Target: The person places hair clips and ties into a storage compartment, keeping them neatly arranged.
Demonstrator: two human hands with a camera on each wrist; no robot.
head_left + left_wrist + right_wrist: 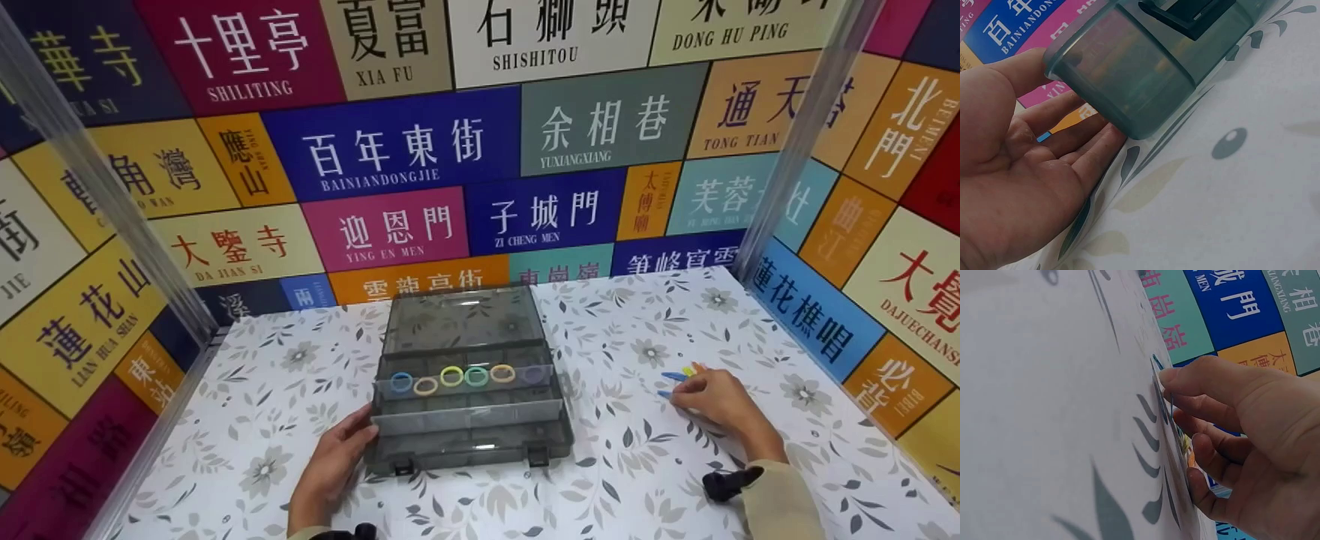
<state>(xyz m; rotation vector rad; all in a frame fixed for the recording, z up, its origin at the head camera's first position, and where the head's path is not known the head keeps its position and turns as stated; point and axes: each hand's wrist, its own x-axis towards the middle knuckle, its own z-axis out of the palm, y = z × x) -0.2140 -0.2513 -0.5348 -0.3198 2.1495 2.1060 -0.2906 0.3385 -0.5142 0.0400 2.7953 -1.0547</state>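
A smoky see-through storage box point(469, 450) stands with its lid point(463, 322) tipped back. Across its raised tier lies a row of several coloured rings, among them a yellow ring point(452, 367) and a blue ring point(393, 382). My left hand point(336, 454) rests against the box's left side, its thumb at the rim and its fairly straight fingers point(1092, 149) along the wall. To the right of the box, my right hand point(716, 409) pinches a slim blue clip point(664, 394) between thumb and index finger, low over the table. Its other fingers are loosely bent.
Beyond the right fingertips lie another blue piece point(673, 375), a small yellow piece point(688, 370) and an orange one point(700, 367). A leaf-patterned cloth point(600, 480) covers the table. Colourful sign-covered panels point(390, 150) enclose its back and sides, with clear corner posts point(795, 135).
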